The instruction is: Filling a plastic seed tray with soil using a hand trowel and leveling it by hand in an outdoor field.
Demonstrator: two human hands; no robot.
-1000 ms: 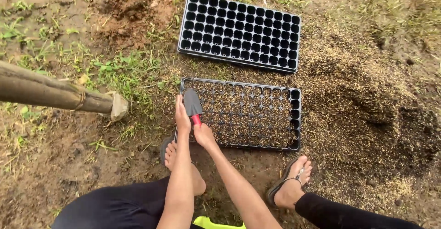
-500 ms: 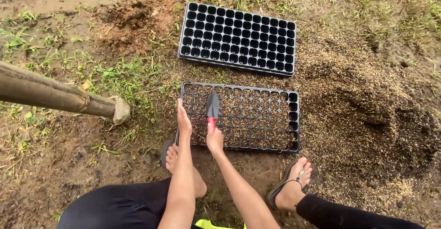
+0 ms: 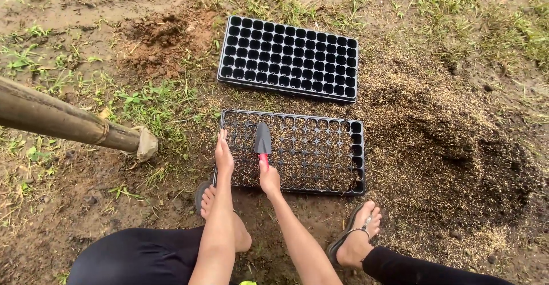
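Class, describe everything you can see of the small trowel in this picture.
The trowel is a small hand tool with a dark grey, pointed, metal-looking blade and a red handle. The right hand grips the handle, hiding most of it. The blade points away from the person and lies low over the near seedling tray, above its soil-filled cells near the left end; whether it touches the soil is unclear. The left hand rests beside it on the tray.

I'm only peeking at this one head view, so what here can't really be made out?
- Trowel handle: the right hand wraps it, so only a bit of red shows.
- Near seedling tray: its left edge lies under the left hand.
- Bamboo pole: cut off by the left edge of the frame.
- Left foot: mostly behind the forearm.
- Cells of the near tray: too small to judge how full each is.
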